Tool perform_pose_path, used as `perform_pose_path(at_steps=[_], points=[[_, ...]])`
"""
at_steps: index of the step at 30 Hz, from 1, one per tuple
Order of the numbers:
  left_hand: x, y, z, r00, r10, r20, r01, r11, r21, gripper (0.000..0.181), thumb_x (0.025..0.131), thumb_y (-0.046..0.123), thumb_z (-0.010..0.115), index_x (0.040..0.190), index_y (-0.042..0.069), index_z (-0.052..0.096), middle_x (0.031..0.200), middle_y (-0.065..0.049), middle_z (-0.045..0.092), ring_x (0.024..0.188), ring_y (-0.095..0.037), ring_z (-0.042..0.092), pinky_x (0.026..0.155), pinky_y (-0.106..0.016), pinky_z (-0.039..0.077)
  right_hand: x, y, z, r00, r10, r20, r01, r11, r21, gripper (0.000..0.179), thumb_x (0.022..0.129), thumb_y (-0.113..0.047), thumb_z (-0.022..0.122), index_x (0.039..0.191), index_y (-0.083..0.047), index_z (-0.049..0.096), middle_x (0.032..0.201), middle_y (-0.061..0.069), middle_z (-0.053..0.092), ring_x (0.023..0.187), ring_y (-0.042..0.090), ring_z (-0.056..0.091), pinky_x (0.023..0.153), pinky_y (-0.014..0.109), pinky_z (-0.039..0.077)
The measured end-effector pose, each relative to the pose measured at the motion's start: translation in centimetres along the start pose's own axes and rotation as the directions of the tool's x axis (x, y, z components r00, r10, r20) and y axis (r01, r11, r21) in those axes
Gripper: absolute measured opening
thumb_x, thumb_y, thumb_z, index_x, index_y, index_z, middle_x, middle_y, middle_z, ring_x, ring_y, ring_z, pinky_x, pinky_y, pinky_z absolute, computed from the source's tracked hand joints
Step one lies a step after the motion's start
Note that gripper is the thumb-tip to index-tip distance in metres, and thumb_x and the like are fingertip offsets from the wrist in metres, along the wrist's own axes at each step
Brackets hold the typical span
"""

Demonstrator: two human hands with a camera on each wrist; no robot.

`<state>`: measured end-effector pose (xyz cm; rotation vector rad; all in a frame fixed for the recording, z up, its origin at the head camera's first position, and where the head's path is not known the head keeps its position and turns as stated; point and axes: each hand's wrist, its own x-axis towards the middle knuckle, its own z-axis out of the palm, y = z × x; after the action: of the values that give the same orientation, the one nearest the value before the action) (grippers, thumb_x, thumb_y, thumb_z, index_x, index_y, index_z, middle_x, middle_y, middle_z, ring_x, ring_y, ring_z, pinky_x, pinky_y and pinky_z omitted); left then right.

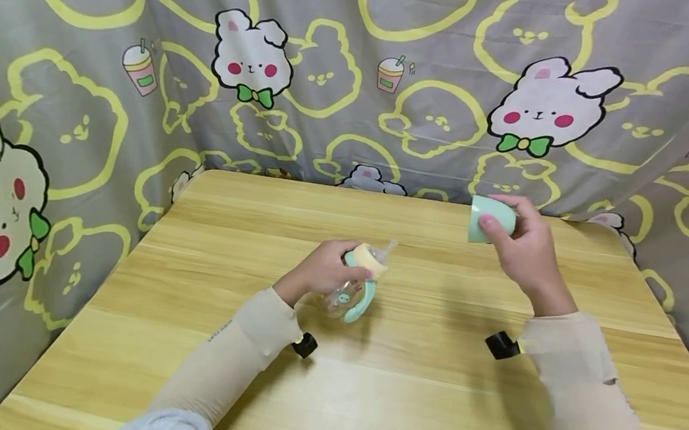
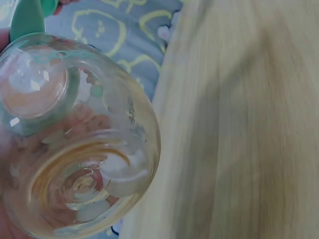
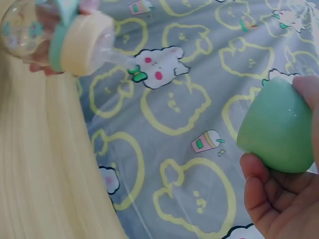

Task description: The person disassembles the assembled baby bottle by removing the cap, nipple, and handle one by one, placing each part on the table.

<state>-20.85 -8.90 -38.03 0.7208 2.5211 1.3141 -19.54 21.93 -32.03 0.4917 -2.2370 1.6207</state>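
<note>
My left hand (image 1: 330, 268) grips a clear baby bottle (image 1: 342, 299) around its neck, tilted above the table. The bottle has a cream collar (image 1: 371, 261), a mint-green handle (image 1: 361, 304) and a clear teat (image 1: 387, 249) pointing up and right. In the left wrist view the bottle's rounded transparent base (image 2: 84, 184) fills the left side. Off to the right and higher, my right hand (image 1: 530, 248) holds a mint-green cap (image 1: 491, 220) between thumb and fingers, apart from the bottle. The right wrist view shows the cap (image 3: 279, 127) from its closed, rounded side.
A light wood table (image 1: 322, 399) spreads beneath both hands. Behind it and at the sides hangs a grey curtain (image 1: 339, 49) with yellow outlines and rabbit prints. A small black device (image 1: 305, 345) juts from the left wrist, and another black device (image 1: 501, 345) from the right.
</note>
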Motion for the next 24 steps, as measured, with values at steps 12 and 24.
perform_pose_path(at_steps=[12,24], points=[[0.7,1.3,0.6,0.999,0.039,-0.022,-0.038,0.997,0.072,0.045,0.086,0.036,0.070,0.120,0.006,0.062,0.086,-0.002,0.065,0.070,-0.014,0.060,0.061,-0.029,0.050,-0.6,0.6,-0.2,0.999,0.007,0.053,-0.006,1.000,-0.027,0.038,0.096,-0.011,0.058,0.130,0.002,0.050,0.097,0.010,0.051,0.070,0.017,0.054,0.056,0.021,0.044],[0.6,1.4,0.7,0.998,0.049,-0.025,-0.047,0.997,0.068,0.044,0.085,0.035,0.071,0.118,0.006,0.062,0.085,-0.004,0.064,0.069,-0.015,0.059,0.060,-0.029,0.050,-0.9,0.9,-0.4,0.998,0.034,0.053,-0.033,0.999,-0.027,0.039,0.097,-0.014,0.057,0.132,0.002,0.049,0.100,0.010,0.050,0.072,0.015,0.054,0.058,0.021,0.047]])
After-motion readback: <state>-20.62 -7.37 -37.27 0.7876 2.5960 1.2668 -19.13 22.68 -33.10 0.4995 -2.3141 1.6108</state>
